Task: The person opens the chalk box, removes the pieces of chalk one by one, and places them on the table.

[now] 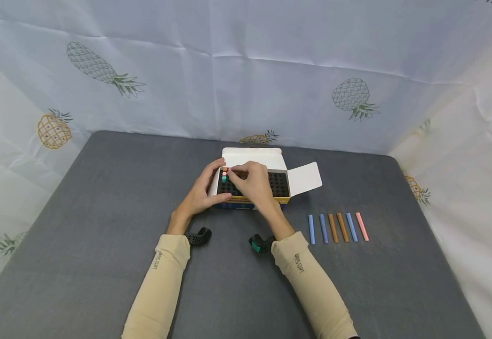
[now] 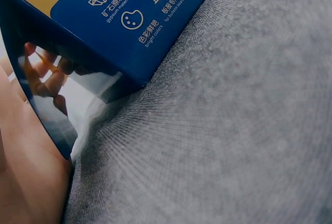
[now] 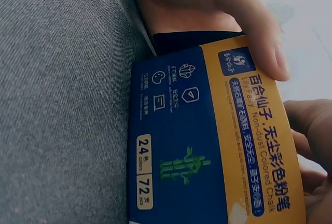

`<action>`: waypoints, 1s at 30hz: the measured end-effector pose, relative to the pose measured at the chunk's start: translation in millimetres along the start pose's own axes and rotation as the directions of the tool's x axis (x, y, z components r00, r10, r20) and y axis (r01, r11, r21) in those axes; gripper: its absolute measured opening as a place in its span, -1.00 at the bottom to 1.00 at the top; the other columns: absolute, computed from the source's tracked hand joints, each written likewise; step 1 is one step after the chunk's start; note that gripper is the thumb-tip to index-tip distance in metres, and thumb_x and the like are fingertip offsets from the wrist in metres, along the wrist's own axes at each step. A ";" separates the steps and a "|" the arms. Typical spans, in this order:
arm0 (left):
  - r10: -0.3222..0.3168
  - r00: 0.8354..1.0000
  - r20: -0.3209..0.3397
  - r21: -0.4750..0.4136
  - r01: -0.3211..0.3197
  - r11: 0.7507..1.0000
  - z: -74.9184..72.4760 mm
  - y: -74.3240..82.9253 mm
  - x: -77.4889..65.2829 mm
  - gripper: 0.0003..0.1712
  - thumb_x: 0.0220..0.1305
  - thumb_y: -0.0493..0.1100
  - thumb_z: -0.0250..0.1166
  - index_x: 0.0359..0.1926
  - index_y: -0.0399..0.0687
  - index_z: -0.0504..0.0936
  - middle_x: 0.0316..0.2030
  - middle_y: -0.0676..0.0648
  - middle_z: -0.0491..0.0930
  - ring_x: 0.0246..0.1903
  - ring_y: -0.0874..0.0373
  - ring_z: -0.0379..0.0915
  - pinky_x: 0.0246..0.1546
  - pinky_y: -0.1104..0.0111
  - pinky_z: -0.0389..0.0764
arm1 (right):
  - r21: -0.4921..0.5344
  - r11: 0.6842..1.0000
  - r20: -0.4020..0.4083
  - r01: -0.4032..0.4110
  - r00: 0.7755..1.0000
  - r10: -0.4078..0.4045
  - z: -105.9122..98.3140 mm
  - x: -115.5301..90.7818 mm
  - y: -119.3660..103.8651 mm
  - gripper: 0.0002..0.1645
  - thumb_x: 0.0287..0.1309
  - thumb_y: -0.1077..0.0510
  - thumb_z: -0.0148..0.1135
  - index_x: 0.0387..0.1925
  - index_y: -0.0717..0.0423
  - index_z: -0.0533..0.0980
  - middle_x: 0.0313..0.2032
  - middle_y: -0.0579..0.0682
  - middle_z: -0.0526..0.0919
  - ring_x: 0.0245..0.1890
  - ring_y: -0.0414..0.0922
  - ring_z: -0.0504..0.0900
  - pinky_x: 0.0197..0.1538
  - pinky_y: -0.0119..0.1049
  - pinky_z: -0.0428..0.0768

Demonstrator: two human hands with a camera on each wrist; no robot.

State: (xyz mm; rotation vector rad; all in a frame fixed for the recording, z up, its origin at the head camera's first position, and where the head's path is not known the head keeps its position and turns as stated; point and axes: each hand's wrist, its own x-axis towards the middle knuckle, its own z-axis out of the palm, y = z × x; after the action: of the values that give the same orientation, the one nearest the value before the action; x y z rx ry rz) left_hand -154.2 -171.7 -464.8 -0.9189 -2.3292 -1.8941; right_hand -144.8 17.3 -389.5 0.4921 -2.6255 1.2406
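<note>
An opened box of colored chalk (image 3: pixel 181 130), blue and yellow, stands on the grey table with a black holed insert (image 1: pixel 279 184) inside. My left hand (image 1: pixel 199 190) grips its left end, thumb over the front top edge and fingers reaching along the side flap. Over the insert's left part, my right hand (image 1: pixel 254 183) pinches a pink chalk (image 1: pixel 230 169) between thumb and index finger. Beside those fingertips, an orange chalk end (image 1: pixel 225 169), another pink end (image 1: pixel 224 173) and a green end (image 1: pixel 224 179) poke out of the holes.
Several loose chalk sticks lie in a row to the right: blue (image 1: pixel 311 229), brown (image 1: pixel 333 228) and pink (image 1: pixel 362 227) among them. The box's white lid (image 1: pixel 254 157) stands raised at the back; a white side flap (image 1: pixel 305 179) sticks out rightward. A pineapple-print curtain (image 1: pixel 246 84) hangs behind the table.
</note>
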 end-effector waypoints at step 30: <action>-0.003 1.000 -0.007 0.007 0.003 1.000 6.0 9.6 3.9 0.05 0.11 -0.54 0.37 0.55 -0.43 0.02 0.54 -0.45 -0.01 0.44 -0.34 0.11 0.39 -0.21 0.19 | -0.003 0.996 -0.184 0.090 0.979 -0.089 6.3 8.3 0.3 -0.80 0.32 0.21 0.32 -0.21 0.27 0.78 -0.39 0.19 0.72 -0.45 0.02 0.70 -0.31 -0.18 0.67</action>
State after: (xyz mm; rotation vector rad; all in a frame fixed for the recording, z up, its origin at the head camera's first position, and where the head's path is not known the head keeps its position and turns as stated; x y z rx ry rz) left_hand -151.1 -163.6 -456.4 -0.9078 -2.3332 -1.8861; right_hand -152.8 10.9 -391.0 0.4668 -2.4199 1.2040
